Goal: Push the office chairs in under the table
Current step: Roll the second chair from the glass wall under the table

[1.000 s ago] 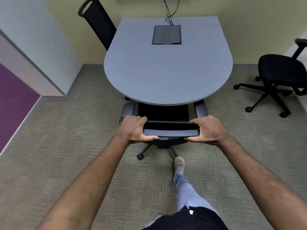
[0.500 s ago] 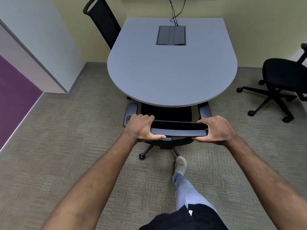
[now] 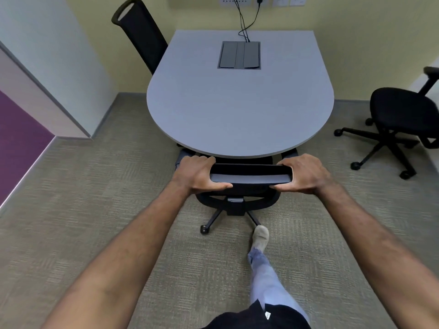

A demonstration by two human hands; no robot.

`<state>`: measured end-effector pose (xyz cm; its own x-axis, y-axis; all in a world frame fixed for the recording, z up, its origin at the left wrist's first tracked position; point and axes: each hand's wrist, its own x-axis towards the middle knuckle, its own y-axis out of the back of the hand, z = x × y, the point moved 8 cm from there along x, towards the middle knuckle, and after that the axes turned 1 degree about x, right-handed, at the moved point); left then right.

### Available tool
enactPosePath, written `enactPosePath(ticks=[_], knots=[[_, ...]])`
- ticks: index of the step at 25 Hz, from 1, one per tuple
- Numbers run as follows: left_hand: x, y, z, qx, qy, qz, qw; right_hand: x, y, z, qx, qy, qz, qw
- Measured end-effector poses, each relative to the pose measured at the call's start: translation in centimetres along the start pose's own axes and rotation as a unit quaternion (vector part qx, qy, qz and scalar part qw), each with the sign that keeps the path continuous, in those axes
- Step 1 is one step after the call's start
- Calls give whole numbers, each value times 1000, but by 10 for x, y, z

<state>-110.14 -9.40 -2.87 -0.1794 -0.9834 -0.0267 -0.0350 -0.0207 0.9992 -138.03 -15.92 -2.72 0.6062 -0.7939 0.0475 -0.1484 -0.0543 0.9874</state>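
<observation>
Both hands grip chair [image 3: 249, 178] backrest top: left hand [image 3: 200, 174] and right hand [image 3: 303, 174] fingers wrapped over its ends; seat tucked under table [image 3: 237, 110].

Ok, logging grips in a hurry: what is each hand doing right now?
Left hand: closed on the top edge of the office chair backrest.
Right hand: closed on the same backrest.

The table [image 3: 237, 115] has a smooth, matt grey top that looks laminate. The near chair [image 3: 249, 178] shows a matt grey plastic top bar over black parts (probably plastic too). The carpet [image 3: 95, 210] is rough, woven beige cloth.
</observation>
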Motion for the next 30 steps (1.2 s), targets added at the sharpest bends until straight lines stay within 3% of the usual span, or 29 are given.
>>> enactPosePath(ticks=[13, 20, 30], knots=[[-36, -10, -18, 28, -19, 2, 999, -38, -13, -56, -9, -26, 26, 999], [-71, -12, 1, 31, 11, 14, 999, -54, -5, -57, 24, 4, 24, 999], [-109, -13, -33, 29, 14, 37, 999, -58, -16, -102, -2, 18, 27, 999]])
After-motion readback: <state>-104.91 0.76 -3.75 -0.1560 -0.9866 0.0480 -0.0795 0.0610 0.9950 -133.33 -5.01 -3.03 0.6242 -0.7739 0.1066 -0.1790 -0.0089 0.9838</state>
